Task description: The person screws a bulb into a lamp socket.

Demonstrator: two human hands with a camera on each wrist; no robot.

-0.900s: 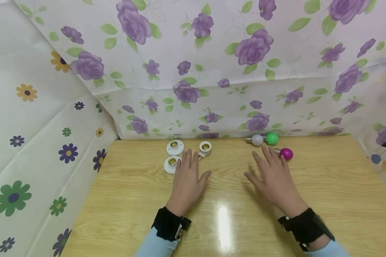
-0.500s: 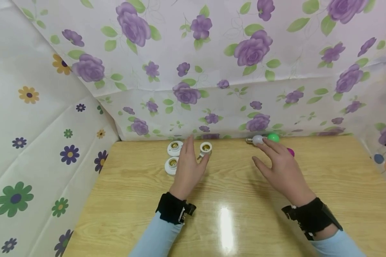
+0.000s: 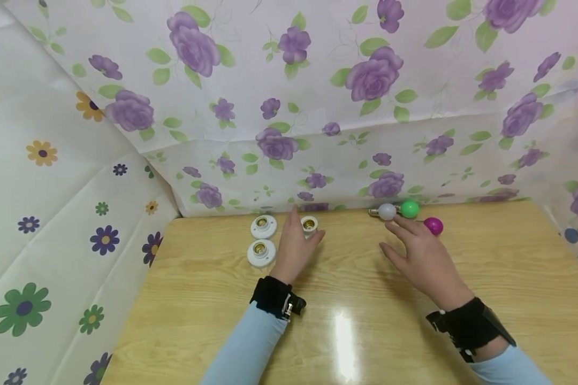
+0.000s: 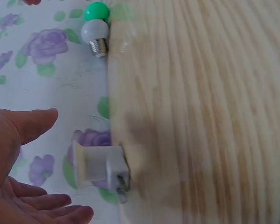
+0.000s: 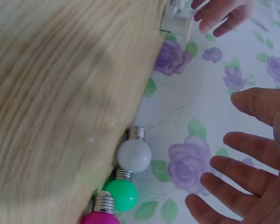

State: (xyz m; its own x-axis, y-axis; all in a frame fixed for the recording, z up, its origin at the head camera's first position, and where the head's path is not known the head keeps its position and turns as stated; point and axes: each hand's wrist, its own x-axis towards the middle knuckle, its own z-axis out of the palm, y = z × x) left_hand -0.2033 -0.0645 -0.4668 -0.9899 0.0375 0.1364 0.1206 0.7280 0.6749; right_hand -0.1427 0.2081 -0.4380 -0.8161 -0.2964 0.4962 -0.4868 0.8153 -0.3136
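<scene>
My left hand (image 3: 296, 248) hovers over the lamp socket (image 3: 310, 224), thumb and fingers spread about it without visible contact in the left wrist view. Just left of that hand lie two round white lamp holders, a rear one (image 3: 263, 226) and a front one (image 3: 261, 253). My right hand (image 3: 424, 259) is held above the table, its fingers apart and holding nothing. Close beyond its fingertips lie a white bulb (image 5: 134, 156), a green bulb (image 5: 122, 194) and a magenta bulb (image 3: 433, 225). Part of the magenta bulb's metal base is hidden in the head view.
The wooden table (image 3: 197, 321) meets a flower-printed sheet (image 3: 231, 155) at its back edge. Another patterned sheet (image 3: 67, 214) stands along the left side. Bulbs and holders lie near the back edge.
My left hand has moved right, away from the two round holders and over the lamp socket. The right hand has shifted slightly right, its fingers drawn closer to the bulbs.
</scene>
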